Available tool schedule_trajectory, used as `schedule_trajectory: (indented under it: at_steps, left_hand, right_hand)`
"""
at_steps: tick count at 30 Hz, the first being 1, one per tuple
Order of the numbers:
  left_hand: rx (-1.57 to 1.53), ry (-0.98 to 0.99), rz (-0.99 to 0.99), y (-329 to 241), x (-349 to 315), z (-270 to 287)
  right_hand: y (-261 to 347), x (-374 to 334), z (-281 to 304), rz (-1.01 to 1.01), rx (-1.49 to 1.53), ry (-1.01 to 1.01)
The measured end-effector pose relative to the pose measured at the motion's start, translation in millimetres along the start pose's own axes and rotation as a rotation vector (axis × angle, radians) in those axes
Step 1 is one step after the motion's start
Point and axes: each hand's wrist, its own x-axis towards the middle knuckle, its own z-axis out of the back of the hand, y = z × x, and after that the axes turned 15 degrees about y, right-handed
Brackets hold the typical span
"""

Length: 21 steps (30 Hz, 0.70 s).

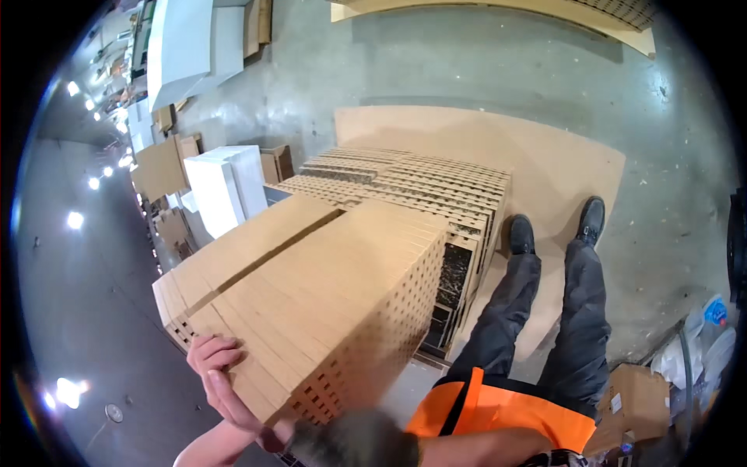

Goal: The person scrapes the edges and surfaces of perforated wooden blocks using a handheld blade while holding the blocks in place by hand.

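A block of cardboard sheets (327, 272) with rows of square holes along its side stands tilted in front of me, a dark gap running lengthwise across its top. My left hand (222, 377) is closed over the block's near-left end, fingers curled on its top edge. Low by the block's near side is my right hand (354, 440), which looks covered by a dark grey glove. It is blurred and its fingers cannot be made out. Beyond the block lies a wide stack of slotted cardboard (436, 175), with black speckled material showing in its openings.
A flat brown sheet (467, 128) lies on the floor under the stack and my shoes (593, 218). White boxes (226, 187) stand at the left. A cardboard box (638, 401) and plastic bags (685, 358) are at lower right. A pale board (498, 12) edges the far side.
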Motion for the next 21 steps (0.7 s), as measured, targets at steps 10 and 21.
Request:
schedule_trajectory:
  at_steps: [10, 21]
  left_hand:
    - [-0.013, 0.002, -0.042, 1, 4, 0]
    - [0.001, 0.007, -0.061, 0, -1, 1]
  right_hand:
    - [-8, 0, -1, -0.010, 0.147, -0.026]
    - [-18, 7, 25, -0.130, 0.536, -0.206]
